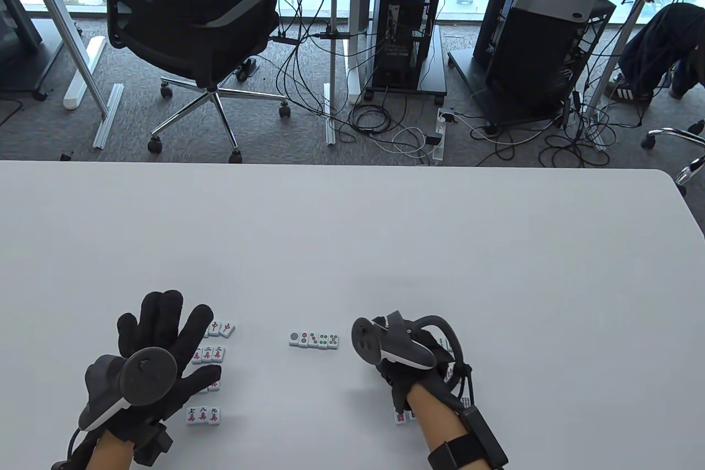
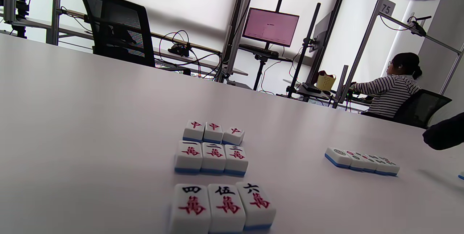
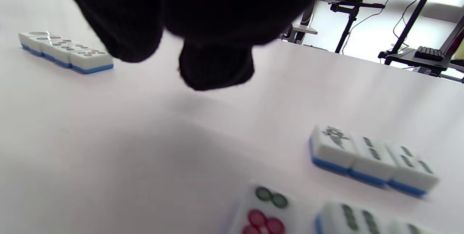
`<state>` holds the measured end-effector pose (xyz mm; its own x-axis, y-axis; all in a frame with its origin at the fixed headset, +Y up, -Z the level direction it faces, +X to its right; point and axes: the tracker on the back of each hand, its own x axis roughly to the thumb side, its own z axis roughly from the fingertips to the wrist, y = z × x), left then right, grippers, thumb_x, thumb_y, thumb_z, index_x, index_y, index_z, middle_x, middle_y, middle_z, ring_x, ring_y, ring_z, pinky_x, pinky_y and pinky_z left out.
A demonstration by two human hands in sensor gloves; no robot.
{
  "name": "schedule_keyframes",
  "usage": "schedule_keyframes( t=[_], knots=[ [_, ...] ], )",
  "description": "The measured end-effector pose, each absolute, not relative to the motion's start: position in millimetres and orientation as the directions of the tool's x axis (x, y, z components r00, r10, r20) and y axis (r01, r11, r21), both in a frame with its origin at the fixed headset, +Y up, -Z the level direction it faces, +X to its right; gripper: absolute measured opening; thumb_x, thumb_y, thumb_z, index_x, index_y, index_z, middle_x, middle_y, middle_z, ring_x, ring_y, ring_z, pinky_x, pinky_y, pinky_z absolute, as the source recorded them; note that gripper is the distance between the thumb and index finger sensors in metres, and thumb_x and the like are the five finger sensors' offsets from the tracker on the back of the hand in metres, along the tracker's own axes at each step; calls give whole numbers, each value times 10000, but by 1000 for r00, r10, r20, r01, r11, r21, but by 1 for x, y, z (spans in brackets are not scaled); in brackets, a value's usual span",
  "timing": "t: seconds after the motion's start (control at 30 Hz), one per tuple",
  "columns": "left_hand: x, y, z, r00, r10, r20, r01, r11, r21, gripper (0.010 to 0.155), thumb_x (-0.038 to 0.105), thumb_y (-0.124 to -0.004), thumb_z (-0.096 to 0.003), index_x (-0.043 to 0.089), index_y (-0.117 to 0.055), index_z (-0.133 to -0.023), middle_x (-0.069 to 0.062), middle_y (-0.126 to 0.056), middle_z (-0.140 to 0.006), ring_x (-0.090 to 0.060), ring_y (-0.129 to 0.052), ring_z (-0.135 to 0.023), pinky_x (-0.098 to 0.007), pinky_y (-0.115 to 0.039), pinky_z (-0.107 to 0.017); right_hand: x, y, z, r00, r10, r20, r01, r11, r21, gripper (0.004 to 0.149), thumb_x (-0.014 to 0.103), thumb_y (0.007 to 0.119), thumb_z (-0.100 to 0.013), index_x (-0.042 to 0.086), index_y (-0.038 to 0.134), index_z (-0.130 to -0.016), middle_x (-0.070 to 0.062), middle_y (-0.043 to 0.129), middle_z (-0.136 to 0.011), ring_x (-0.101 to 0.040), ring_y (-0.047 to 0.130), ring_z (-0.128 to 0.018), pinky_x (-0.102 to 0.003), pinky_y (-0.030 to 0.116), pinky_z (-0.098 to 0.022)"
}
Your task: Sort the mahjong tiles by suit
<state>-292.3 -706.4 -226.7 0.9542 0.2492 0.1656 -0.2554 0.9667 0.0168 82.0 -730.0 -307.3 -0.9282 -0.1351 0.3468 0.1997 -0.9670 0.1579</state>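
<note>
My left hand (image 1: 190,346) hovers flat with fingers spread over the left group of tiles and holds nothing. In the left wrist view this group is a row of red-dragon tiles (image 2: 213,132), a character row one to three (image 2: 211,157) and a row four to six (image 2: 221,205). A row seven to nine (image 1: 202,415) lies nearest me. A row of dots tiles (image 1: 313,340) lies mid-table. My right hand (image 1: 394,362) is curled, its fingers (image 3: 214,63) bunched above the table with no tile seen in them. A bamboo row (image 3: 373,159) lies beside it.
A dots tile (image 3: 266,212) and more bamboo tiles (image 3: 348,219) lie near my right wrist, partly hidden in the table view (image 1: 402,416). The white table (image 1: 352,238) stretches bare beyond the tiles. An office chair (image 1: 187,34) and computer stands are on the floor behind.
</note>
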Motion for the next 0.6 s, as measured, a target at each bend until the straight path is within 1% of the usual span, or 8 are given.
schedule_keyframes(
  t=[0.1,0.23,0.4,0.53,0.6],
  knots=[
    [-292,-707,-227,956,244,166,-250,968,14,889,745,-655,-357,437,-255,-1089,81,73,-1127,-242,96,-1103,-660,-22,-742,104,-729,-300,-939,-148,310,211,-960,182,616,393,821,-449,91,689,-969,-54,963,-498,-126,887,-141,-242,791,-72],
    [-290,-708,-227,957,238,165,-242,970,6,891,745,-655,-355,438,-254,-1089,82,74,-1127,-241,98,-1103,-660,-21,-743,121,-736,-288,-938,-155,311,234,-943,238,618,387,830,-446,92,690,-971,-50,963,-493,-121,884,-138,-239,789,-69],
    [-288,-709,-227,960,228,163,-231,973,-5,890,745,-656,-355,436,-256,-1089,79,72,-1127,-244,97,-1103,-661,-22,-742,123,-749,-279,-911,-216,351,311,-919,241,622,380,849,-433,101,697,-966,-39,964,-477,-110,878,-127,-232,785,-59],
    [-287,-710,-227,961,225,161,-226,974,-12,890,745,-655,-355,437,-255,-1088,81,74,-1126,-241,97,-1103,-660,-22,-742,118,-758,-279,-889,-258,378,363,-901,238,604,365,858,-429,98,715,-951,-28,964,-451,-98,869,-107,-227,779,-47],
    [-287,-710,-227,961,224,161,-225,974,-13,891,745,-656,-355,437,-255,-1089,80,73,-1127,-243,97,-1103,-660,-22,-742,112,-761,-279,-878,-282,386,378,-904,199,589,353,861,-426,72,728,-926,-25,963,-438,-96,865,-100,-228,777,-40]
  ],
)
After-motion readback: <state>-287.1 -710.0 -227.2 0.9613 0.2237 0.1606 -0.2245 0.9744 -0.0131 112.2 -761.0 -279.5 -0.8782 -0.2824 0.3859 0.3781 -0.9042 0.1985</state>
